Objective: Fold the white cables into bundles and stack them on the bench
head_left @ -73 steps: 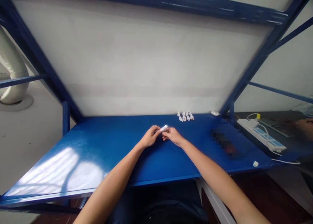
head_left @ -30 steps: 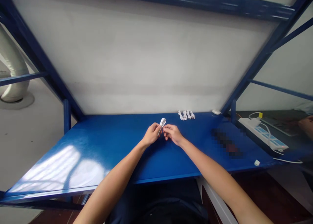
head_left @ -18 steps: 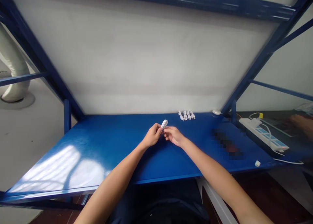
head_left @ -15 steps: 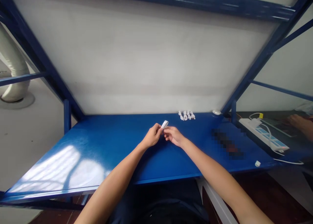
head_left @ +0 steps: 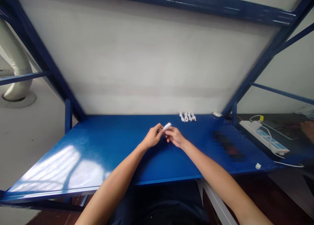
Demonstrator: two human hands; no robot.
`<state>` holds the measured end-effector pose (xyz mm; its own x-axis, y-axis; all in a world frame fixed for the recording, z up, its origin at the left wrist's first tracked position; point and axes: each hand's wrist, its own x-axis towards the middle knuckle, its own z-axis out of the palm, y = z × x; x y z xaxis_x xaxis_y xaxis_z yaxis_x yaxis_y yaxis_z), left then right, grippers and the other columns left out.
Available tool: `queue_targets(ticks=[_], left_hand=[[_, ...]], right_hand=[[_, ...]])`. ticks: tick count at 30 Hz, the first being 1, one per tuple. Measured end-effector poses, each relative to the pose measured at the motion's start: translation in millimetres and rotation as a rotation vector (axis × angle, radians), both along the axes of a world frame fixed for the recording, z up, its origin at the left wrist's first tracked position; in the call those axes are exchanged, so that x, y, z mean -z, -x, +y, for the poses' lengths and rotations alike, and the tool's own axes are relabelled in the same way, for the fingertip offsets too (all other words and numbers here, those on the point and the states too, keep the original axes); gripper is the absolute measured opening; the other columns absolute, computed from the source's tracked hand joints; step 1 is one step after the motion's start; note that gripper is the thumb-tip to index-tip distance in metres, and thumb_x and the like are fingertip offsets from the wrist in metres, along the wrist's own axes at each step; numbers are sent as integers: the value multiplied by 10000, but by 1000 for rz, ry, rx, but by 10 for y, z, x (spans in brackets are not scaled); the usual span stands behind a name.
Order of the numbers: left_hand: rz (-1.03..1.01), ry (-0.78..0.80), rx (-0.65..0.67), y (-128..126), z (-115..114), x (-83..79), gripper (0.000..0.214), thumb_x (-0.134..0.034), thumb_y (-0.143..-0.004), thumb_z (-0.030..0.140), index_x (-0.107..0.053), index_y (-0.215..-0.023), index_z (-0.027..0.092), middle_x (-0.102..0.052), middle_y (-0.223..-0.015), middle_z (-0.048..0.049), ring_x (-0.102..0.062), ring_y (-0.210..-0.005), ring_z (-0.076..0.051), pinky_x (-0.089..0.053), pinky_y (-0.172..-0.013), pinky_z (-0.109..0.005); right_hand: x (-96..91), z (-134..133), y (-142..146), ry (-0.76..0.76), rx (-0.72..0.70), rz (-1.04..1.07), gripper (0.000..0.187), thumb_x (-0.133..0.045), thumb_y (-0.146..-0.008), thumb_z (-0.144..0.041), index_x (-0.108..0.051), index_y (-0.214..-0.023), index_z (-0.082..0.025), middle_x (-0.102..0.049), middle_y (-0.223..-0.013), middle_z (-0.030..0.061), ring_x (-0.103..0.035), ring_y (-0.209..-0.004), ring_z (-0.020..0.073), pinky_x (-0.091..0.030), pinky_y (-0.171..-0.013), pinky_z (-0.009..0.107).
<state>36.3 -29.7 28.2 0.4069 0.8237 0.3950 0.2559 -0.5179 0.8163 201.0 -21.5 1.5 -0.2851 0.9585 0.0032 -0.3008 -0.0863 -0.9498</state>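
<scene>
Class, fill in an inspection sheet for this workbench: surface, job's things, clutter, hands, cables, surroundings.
Surface: blue tabletop, glossy, with a light patch at the left.
Job's things: white cable bundle, pinched between both hands above the tabletop.
Clutter: row of small white bundles at the back; white piece near the front edge.
Hands: left hand and right hand, both closed on the bundle.
Cables: power strip with a white lead on the neighbouring table.
Surroundings: blue frame, white back panel, another person's hand at far right.
</scene>
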Motion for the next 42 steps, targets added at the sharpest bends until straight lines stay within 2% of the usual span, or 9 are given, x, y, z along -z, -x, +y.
queue_targets(ticks=[3, 8, 13, 18, 21, 25, 29, 34, 42], left_hand=[[-24, 55, 60, 60, 43, -6, 196, -484, -879, 358, -525, -812, 178, -567, -652, 27, -434, -544, -88, -329, -533, -206], [-86, 310, 246, 159, 122, 16, 259, -547, -844, 421, -495, -811, 169, -537, -637, 28, -442, -514, -74, -324, -470, -185], [-230, 453, 188, 92, 118, 80, 320, -574, -821, 472, -440, -797, 182, -522, -624, 37, -425, -450, -61, -314, -411, -179], [-390, 629, 186, 34, 62, 44, 340, -620, -785, 468, -430, -786, 185, -551, -662, 18, -493, -492, -82, -370, -423, -198], [-396, 752, 200, 62, 60, 21, 306, -622, -785, 426, -439, -791, 181, -562, -670, 10, -509, -493, -81, -367, -428, -195], [-399, 887, 227, 101, 82, 21, 244, -621, -776, 346, -445, -806, 180, -545, -648, 15, -495, -474, -78, -328, -408, -186], [-415, 958, 264, 119, 84, -9, 227, -612, -774, 320, -427, -796, 189, -480, -601, 43, -424, -435, -57, -254, -382, -171], [-317, 894, 229, 127, 62, -36, 267, -606, -781, 367, -399, -771, 198, -455, -613, 51, -379, -434, -47, -225, -382, -165], [14, 402, -33, 69, 76, 98, 268, -544, -812, 437, -454, -728, 199, -459, -565, 55, -382, -495, -92, -300, -457, -204]], right_hand=[[-5, -3, -3, -16, -1, -30, 194, -754, -615, -253, -652, -757, -169, -567, -637, -26, -520, -545, 92, -423, -365, 175], [35, 7, 22, -103, -16, -186, 212, -740, -635, -286, -663, -772, -143, -620, -689, 14, -514, -545, 92, -429, -359, 182], [64, 25, 53, -181, 63, -243, 227, -717, -678, -343, -616, -752, -153, -581, -627, -11, -513, -498, 92, -436, -352, 192], [13, 4, 63, -277, 115, -274, 210, -684, -716, -361, -578, -738, -181, -591, -612, -12, -503, -462, 95, -435, -369, 210], [-49, -43, 67, -428, 181, -420, 155, -637, -758, -341, -583, -743, -197, -608, -675, 7, -523, -494, 110, -433, -401, 227], [-115, -98, 54, -726, 325, -617, 105, -585, -799, -265, -607, -717, -203, -610, -768, 30, -561, -632, 136, -470, -561, 261], [-122, -110, 9, -848, 309, -715, 101, -550, -833, -229, -629, -772, -211, -612, -787, 33, -542, -618, 133, -450, -591, 263], [-84, -89, -44, -939, 282, -828, 122, -525, -848, -208, -646, -846, -225, -626, -843, 42, -562, -675, 149, -449, -653, 279], [-96, -65, -44, -830, 233, -775, 107, -543, -836, -221, -627, -770, -212, -602, -773, 25, -542, -616, 136, -449, -611, 269]])
